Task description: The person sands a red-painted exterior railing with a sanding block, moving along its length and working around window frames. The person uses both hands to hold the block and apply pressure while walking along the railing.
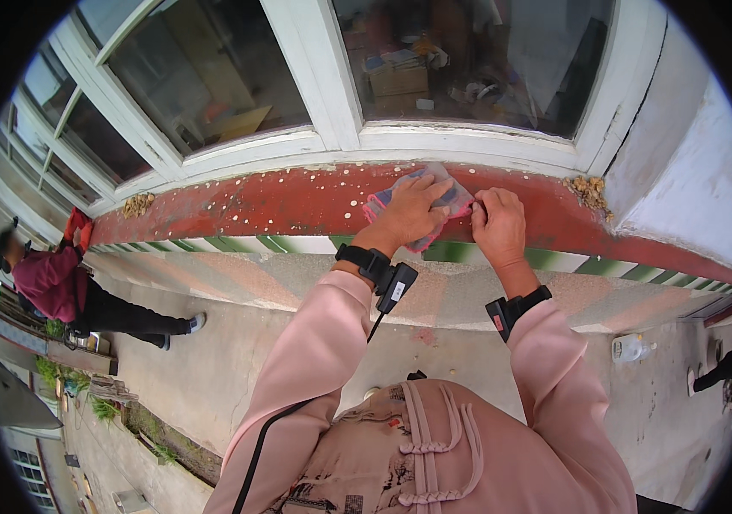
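A grey-blue cleaning cloth (446, 177) with a pink-red edge lies bunched on the red window sill (272, 201). My left hand (413, 208) presses down on it with bent fingers, gripping it against the sill. Just to the right, my right hand (500, 224) is closed in a pinch beside the cloth's right edge. Something small and dark shows at its fingertips, too small to name. Pale spots are scattered over the sill, mostly left of the cloth and around it.
White-framed window panes (477, 68) rise behind the sill. Brownish clumps of debris sit at its right end (590, 194) and left part (138, 206). A person (49, 283) with a red cloth (77, 230) stands at far left. A clear plastic jug (631, 348) lies on the ground.
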The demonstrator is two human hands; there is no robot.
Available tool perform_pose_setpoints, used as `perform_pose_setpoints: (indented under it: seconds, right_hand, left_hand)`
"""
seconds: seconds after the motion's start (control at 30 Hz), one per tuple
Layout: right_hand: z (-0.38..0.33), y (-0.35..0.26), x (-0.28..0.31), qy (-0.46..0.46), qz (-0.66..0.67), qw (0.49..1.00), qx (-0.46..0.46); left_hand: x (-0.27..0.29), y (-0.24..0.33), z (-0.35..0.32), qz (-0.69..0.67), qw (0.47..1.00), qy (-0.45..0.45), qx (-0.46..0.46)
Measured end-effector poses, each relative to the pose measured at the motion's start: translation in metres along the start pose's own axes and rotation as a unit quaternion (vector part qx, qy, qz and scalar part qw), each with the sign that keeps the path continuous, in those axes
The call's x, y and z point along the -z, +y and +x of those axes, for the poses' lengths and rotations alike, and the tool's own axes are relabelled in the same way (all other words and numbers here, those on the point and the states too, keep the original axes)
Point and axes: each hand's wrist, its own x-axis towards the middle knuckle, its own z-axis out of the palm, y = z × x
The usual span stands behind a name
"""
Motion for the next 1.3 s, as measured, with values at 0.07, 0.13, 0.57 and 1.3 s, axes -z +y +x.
perform_pose_setpoints:
  seconds: [0.07, 0.13, 0.57, 1.3]
  right_hand:
    - [0.001, 0.0, 0.001, 0.018, 0.014, 1.0, 0.003]
    - [0.0, 0.0, 0.001, 0.028, 0.021, 0.999, 0.004]
    - [0.007, -0.016, 0.004, 0.019, -0.007, 0.999, 0.027]
    - [0.016, -0.111, -0.048, -0.266, -0.051, 0.961, 0.058]
  left_hand:
    - [0.01, -0.001, 0.003, -0.062, 0.998, 0.023, 0.012]
    - [0.037, -0.022, -0.006, -0.052, 0.996, 0.067, 0.021]
    - [0.072, -0.115, -0.093, 0.265, 0.93, 0.116, 0.228]
    - [0.073, -0.111, -0.09, 0.255, 0.925, 0.092, 0.265]
